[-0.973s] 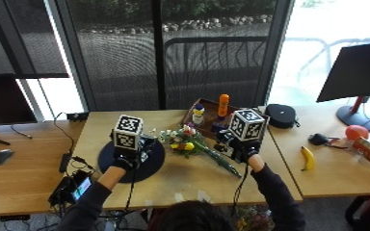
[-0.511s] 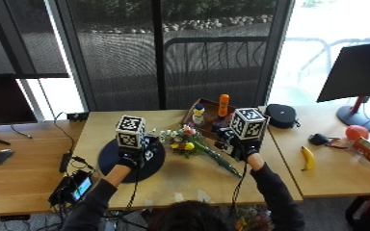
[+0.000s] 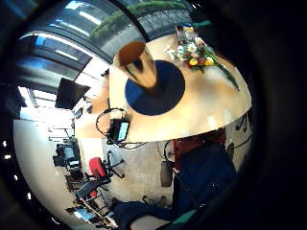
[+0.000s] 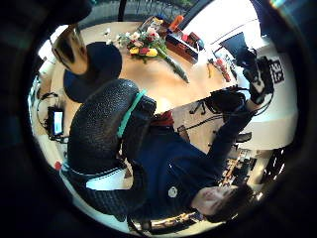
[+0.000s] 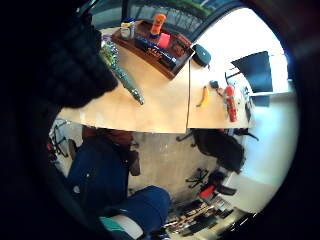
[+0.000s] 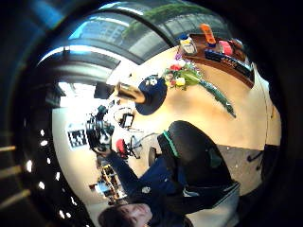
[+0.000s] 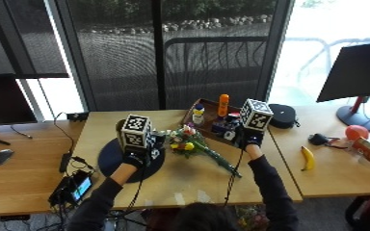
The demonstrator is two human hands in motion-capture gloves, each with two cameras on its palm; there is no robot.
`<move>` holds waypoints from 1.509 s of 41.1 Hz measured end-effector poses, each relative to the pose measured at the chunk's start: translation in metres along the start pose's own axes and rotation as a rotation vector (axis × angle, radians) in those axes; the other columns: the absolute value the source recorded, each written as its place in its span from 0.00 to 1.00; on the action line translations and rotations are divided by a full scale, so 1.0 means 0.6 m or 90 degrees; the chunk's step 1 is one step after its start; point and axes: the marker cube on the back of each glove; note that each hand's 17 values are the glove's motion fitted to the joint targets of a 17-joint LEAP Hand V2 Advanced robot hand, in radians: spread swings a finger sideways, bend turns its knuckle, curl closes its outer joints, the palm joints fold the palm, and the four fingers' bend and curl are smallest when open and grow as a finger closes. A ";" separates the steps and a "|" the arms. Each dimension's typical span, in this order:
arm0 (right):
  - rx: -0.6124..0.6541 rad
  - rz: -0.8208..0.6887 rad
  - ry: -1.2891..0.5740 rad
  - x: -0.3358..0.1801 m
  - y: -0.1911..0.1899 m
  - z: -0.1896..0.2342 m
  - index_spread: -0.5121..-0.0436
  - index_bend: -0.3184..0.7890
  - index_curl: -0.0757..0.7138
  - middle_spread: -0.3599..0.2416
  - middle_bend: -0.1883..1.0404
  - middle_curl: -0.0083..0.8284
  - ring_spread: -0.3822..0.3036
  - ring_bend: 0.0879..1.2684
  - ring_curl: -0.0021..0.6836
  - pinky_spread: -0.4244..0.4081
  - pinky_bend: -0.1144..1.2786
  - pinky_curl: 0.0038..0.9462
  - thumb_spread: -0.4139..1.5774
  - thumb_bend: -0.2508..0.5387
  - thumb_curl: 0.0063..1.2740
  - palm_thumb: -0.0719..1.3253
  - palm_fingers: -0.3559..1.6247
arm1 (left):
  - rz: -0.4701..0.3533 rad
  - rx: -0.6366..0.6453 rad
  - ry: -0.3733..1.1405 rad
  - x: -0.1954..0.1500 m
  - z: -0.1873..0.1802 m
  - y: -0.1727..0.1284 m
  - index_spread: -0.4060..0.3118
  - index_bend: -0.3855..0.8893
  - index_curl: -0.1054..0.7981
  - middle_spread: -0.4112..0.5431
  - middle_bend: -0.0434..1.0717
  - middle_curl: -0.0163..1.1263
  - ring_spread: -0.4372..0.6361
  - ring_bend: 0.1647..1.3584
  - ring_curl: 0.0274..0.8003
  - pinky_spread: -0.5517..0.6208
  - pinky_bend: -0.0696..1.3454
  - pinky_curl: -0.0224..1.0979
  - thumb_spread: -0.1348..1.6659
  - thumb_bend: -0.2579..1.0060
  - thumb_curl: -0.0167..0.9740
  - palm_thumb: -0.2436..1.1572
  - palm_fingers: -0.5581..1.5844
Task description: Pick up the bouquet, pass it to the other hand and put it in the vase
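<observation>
The bouquet (image 7: 194, 147) of white, yellow and red flowers lies flat on the table (image 7: 172, 187), its green stems pointing toward the near right. The palm views show the bouquet (image 3: 196, 52) (image 4: 143, 47) (image 6: 187, 78) too, and its stem end (image 5: 122, 75). A tall vase (image 3: 139, 64) (image 4: 69, 47) stands upright on a dark round mat (image 7: 117, 161); in the outside view the left glove hides most of it. My left hand (image 7: 136, 156) hovers over the mat, fingers loosely curled, holding nothing. My right hand (image 7: 249, 139) hovers right of the flowers, also holding nothing.
A wooden tray (image 7: 204, 126) with bottles and an orange container stands behind the bouquet. A black pouch (image 7: 281, 115), a banana (image 7: 307, 158) and a monitor (image 7: 358, 72) are on the right. A phone with cables (image 7: 76, 185) lies at the near left edge.
The right hand has drifted a little farther back and to the right. The left hand has shifted slightly right. The bouquet and vase have not moved.
</observation>
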 end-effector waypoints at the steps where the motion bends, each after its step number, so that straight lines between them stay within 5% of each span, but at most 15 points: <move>1: 0.000 0.016 0.028 0.009 0.003 -0.015 0.59 0.36 0.30 0.49 0.39 0.42 0.48 0.40 0.46 0.62 0.45 0.33 0.79 0.42 0.18 0.36 0.48 | 0.020 -0.001 -0.035 0.019 -0.009 0.007 0.44 0.46 0.53 0.49 0.17 0.26 0.54 0.19 0.32 0.65 0.20 0.28 0.73 0.19 0.24 0.33 0.47; 15: -0.065 0.211 -0.015 0.082 -0.093 0.092 0.79 0.32 0.26 0.57 0.37 0.46 0.47 0.44 0.52 0.63 0.57 0.39 0.76 0.36 0.22 0.44 0.48 | 0.053 -0.030 -0.074 0.035 0.004 0.017 0.44 0.45 0.57 0.50 0.17 0.26 0.56 0.19 0.34 0.65 0.19 0.31 0.73 0.19 0.26 0.32 0.47; 25: -0.273 0.376 -0.043 0.135 -0.118 0.229 0.85 0.33 0.22 0.56 0.38 0.50 0.43 0.46 0.56 0.59 0.62 0.42 0.75 0.33 0.25 0.50 0.45 | 0.046 -0.043 -0.072 0.020 0.013 0.021 0.44 0.45 0.58 0.50 0.18 0.27 0.56 0.20 0.35 0.66 0.19 0.32 0.74 0.19 0.27 0.32 0.47; 31: -0.065 0.339 0.021 0.170 -0.150 0.276 0.85 0.36 0.23 0.56 0.39 0.52 0.44 0.45 0.56 0.65 0.60 0.41 0.75 0.31 0.26 0.53 0.43 | 0.041 -0.052 -0.072 0.013 0.024 0.020 0.44 0.45 0.58 0.50 0.18 0.27 0.56 0.19 0.36 0.66 0.19 0.33 0.74 0.19 0.27 0.32 0.47; 45: -0.114 0.351 0.015 0.198 -0.137 0.385 0.83 0.38 0.26 0.54 0.40 0.55 0.43 0.44 0.56 0.73 0.57 0.38 0.72 0.31 0.29 0.59 0.42 | 0.037 -0.065 -0.075 0.009 0.033 0.019 0.44 0.45 0.59 0.49 0.18 0.28 0.56 0.19 0.36 0.66 0.18 0.33 0.74 0.19 0.28 0.33 0.47; 56: 0.023 0.410 0.041 0.190 -0.138 0.415 0.66 0.48 0.37 0.41 0.51 0.60 0.30 0.41 0.56 0.79 0.36 0.30 0.76 0.43 0.33 0.76 0.49 | 0.045 -0.065 -0.066 0.021 0.039 0.018 0.44 0.45 0.59 0.49 0.18 0.28 0.56 0.19 0.37 0.67 0.18 0.33 0.74 0.19 0.28 0.33 0.47; 59: 0.012 0.443 0.017 0.189 -0.128 0.419 0.61 0.61 0.44 0.35 0.54 0.62 0.25 0.42 0.56 0.68 0.25 0.26 0.76 0.46 0.34 0.80 0.60 | 0.052 -0.063 -0.067 0.023 0.041 0.019 0.44 0.45 0.59 0.49 0.19 0.29 0.56 0.19 0.37 0.67 0.18 0.33 0.74 0.19 0.29 0.33 0.47; 62: -0.002 0.467 -0.005 0.188 -0.120 0.422 0.60 0.64 0.49 0.31 0.54 0.63 0.21 0.43 0.58 0.60 0.22 0.27 0.78 0.48 0.34 0.82 0.63 | 0.052 -0.066 -0.068 0.021 0.045 0.018 0.44 0.45 0.59 0.49 0.19 0.29 0.56 0.19 0.37 0.67 0.18 0.33 0.74 0.19 0.29 0.33 0.47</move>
